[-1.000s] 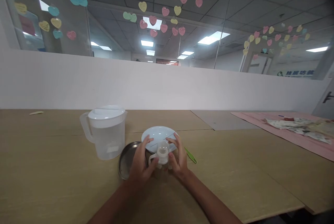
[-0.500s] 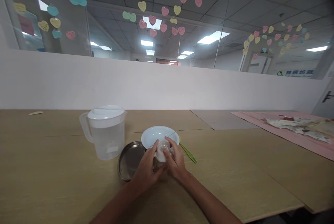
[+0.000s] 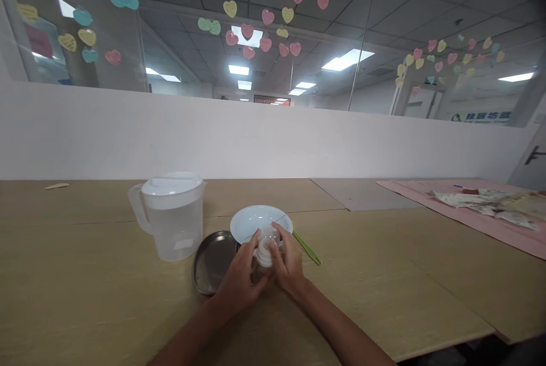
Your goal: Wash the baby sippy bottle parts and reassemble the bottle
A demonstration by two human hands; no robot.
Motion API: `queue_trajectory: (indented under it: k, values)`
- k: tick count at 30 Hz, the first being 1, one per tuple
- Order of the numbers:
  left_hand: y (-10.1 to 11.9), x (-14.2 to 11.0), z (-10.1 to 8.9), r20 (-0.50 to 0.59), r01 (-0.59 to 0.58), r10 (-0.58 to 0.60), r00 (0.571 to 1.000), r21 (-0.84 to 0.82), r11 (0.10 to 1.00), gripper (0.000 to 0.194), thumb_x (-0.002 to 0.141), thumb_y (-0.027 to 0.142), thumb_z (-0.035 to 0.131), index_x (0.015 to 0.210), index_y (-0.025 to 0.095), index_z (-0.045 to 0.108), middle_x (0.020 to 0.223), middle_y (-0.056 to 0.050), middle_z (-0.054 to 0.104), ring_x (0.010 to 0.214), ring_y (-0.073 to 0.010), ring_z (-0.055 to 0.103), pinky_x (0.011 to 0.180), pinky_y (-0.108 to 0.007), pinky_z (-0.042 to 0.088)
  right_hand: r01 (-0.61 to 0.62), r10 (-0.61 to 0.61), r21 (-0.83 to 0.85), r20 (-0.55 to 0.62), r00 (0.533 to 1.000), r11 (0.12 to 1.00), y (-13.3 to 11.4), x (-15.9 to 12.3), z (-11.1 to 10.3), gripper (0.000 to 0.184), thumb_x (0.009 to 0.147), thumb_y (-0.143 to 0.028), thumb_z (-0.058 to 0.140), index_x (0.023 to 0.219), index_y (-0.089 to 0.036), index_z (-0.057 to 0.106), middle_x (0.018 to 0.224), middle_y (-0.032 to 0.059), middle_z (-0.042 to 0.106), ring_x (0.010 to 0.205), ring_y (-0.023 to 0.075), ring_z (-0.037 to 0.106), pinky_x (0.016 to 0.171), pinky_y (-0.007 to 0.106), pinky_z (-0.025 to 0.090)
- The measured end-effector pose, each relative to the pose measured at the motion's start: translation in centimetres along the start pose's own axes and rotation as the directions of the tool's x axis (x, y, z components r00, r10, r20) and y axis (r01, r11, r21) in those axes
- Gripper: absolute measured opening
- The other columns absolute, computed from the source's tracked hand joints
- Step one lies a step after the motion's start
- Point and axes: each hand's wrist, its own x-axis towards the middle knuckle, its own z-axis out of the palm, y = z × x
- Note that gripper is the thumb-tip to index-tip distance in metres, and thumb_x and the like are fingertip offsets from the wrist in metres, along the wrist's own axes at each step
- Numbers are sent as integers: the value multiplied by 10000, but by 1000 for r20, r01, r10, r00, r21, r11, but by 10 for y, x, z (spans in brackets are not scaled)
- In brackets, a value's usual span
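Observation:
Close in front of me I hold a small baby bottle (image 3: 264,256) with a white collar and a clear dome-shaped cap (image 3: 269,235) at its top. My left hand (image 3: 240,274) is wrapped round the bottle's left side. My right hand (image 3: 288,258) grips it from the right, with the thumb against the collar and the fingers by the cap. Most of the bottle's body is hidden by my hands. Just behind them stands a white bowl (image 3: 251,219). A round metal dish (image 3: 212,263) lies beside my left hand, and a green-handled utensil (image 3: 307,249) rests right of the bowl.
A lidded translucent pitcher (image 3: 177,223) stands at the left on the wooden table (image 3: 367,275). At the far right, a pink cloth (image 3: 526,241) bears several packets (image 3: 490,205). A white wall (image 3: 256,138) with glass above borders the table's back.
The bottle has tilted slightly between my hands, so more of its white collar shows below the clear cap. Both hands keep their grip, and the view has shifted a little.

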Motion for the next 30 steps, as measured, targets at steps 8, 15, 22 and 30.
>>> queue_trajectory:
  k: [8,15,22,30]
  values:
    - [-1,2,1,2,25,-25,1000,-55,998,678,789,347,514,1358,208,171,1300,-133,400,1160,-251,410,951,-411,363,217,-221,-42,-130,966,975,-1,-1,-2,491,857,-363,383,1302,-180,287,1187,144,504,1095,254,479,880,453,414]
    - [3,1,0,4,58,-58,998,-5,998,662,795,353,504,1356,231,174,1254,-127,432,1142,-247,423,932,-406,379,-165,180,83,-215,960,983,13,18,-5,434,836,-287,420,1263,-212,389,1288,102,415,1161,217,412,911,407,404]
    - [2,2,-2,22,27,-28,999,28,999,612,800,349,489,1335,223,218,1240,-122,446,1131,-244,433,925,-407,394,-215,208,107,71,976,971,35,19,1,448,648,-64,425,1027,-219,607,1168,65,529,1047,202,507,812,350,464]
    - [2,2,-3,19,0,0,1000,36,999,583,801,338,479,1323,215,250,1252,-126,449,1142,-248,431,928,-427,398,-151,143,38,159,977,988,33,20,0,292,778,-189,428,949,-225,662,1102,62,589,1021,192,535,843,360,442]
